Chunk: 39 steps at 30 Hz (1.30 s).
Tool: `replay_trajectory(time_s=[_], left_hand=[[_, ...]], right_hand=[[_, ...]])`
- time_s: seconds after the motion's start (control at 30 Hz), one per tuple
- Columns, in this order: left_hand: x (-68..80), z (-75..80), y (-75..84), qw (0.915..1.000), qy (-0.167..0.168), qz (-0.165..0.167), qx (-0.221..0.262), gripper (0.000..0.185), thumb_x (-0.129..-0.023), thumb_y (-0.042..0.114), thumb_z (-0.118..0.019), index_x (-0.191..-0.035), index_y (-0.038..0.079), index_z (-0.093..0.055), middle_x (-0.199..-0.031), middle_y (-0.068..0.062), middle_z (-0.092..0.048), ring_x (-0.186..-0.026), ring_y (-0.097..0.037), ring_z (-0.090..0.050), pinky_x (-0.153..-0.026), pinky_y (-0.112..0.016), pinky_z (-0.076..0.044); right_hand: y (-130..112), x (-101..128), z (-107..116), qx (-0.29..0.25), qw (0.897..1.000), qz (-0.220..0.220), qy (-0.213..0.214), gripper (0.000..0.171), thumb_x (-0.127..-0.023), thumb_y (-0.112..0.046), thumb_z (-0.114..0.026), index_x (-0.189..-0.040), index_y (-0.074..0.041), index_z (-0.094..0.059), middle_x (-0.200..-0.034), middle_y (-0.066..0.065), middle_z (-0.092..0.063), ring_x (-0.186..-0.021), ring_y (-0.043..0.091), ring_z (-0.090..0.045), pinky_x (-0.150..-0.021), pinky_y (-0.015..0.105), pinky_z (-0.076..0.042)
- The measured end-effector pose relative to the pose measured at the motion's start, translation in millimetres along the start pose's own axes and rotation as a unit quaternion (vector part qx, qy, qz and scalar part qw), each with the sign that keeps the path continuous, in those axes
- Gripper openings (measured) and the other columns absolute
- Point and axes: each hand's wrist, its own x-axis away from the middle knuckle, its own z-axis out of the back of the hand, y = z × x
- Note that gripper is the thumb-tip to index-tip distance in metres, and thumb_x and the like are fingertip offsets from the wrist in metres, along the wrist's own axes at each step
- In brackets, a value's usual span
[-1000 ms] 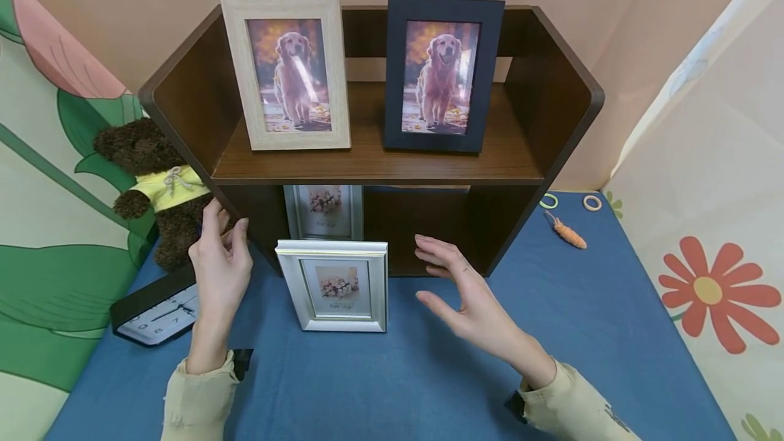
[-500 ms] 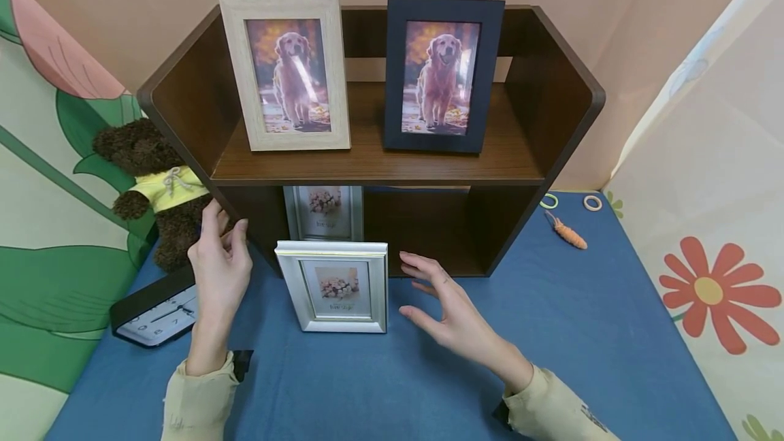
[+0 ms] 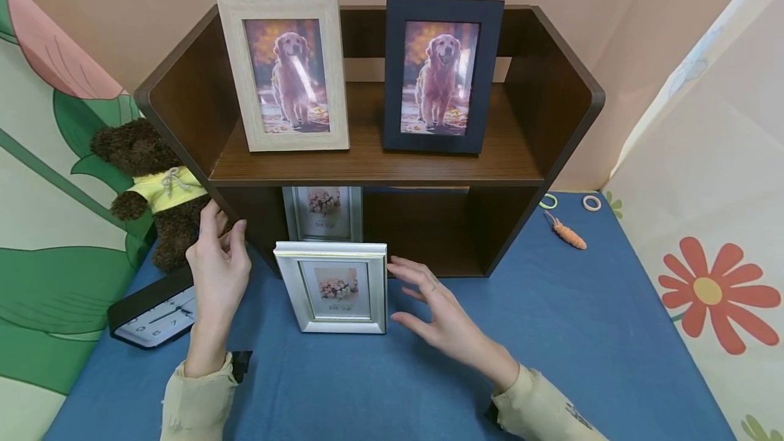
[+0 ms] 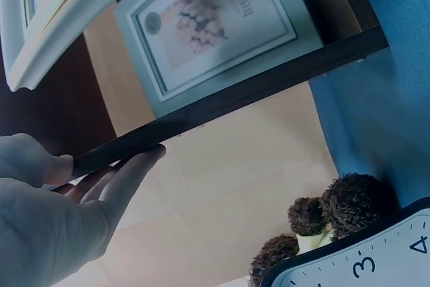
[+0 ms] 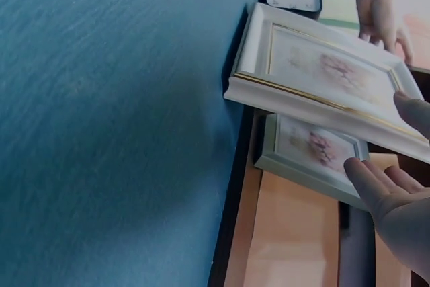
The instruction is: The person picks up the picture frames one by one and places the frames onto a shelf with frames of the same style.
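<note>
- Dark wooden shelf (image 3: 373, 162), frame centre: left hand (image 3: 217, 264) rests straight fingers on its left edge, seemingly steadying it.
- Silver frame (image 3: 332, 286), lower centre, stands on the blue tabletop (image 3: 551, 332).
- Right hand (image 3: 444, 312), fingers spread, hovers just beside it.

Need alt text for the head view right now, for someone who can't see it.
An open right hand reaches beside a silver frame standing on a blue table; the left hand touches the shelf edge. Two dog photos stand on the shelf.
</note>
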Motion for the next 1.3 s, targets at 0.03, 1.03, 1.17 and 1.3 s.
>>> replay_trajectory(time_s=[0.03,1.03,1.17,1.3], left_hand=[[0.1,0.2,0.0,1.0000,0.000,0.001,-0.001,0.047,-0.108,-0.004,-0.058,-0.154,0.003,-0.053,-0.140,-0.021,-0.068,-0.127,-0.040,-0.065,-0.091,-0.006,-0.044],[0.2,-0.3,0.2,1.0000,-0.001,0.003,-0.008,0.047,-0.108,-0.003,-0.057,-0.155,0.001,-0.051,-0.140,-0.025,-0.066,-0.118,-0.045,-0.069,-0.091,-0.005,-0.043],[0.6,-0.3,0.0,0.9999,-0.001,0.002,-0.011,0.047,-0.109,-0.003,-0.057,-0.155,0.001,-0.051,-0.140,-0.025,-0.066,-0.114,-0.047,-0.071,-0.090,-0.004,-0.041],[0.9,-0.2,0.1,0.9999,-0.001,0.001,-0.012,0.047,-0.108,-0.003,-0.057,-0.155,0.002,-0.051,-0.141,-0.023,-0.066,-0.117,-0.046,-0.070,-0.090,-0.004,-0.042]], right_hand=[[0.0,-0.5,-1.0,-0.004,1.000,-0.002,-0.002,0.084,-0.090,0.007,-0.083,-0.160,-0.012,-0.041,-0.165,0.016,-0.040,-0.147,0.036,-0.047,-0.106,0.045,-0.054],[10.0,-5.7,-22.7,0.001,1.000,-0.012,-0.018,0.090,-0.091,0.007,-0.082,-0.164,-0.019,-0.036,-0.161,0.015,-0.044,-0.141,0.037,-0.053,-0.102,0.047,-0.057],[11.7,-5.5,-25.1,0.019,1.000,0.001,-0.012,0.089,-0.091,0.006,-0.083,-0.163,-0.018,-0.036,-0.158,0.016,-0.046,-0.141,0.037,-0.053,-0.100,0.049,-0.058],[13.6,-5.3,-27.6,0.032,0.999,0.013,-0.003,0.088,-0.091,0.006,-0.083,-0.162,-0.017,-0.037,-0.157,0.015,-0.048,-0.141,0.035,-0.053,-0.099,0.052,-0.058]])
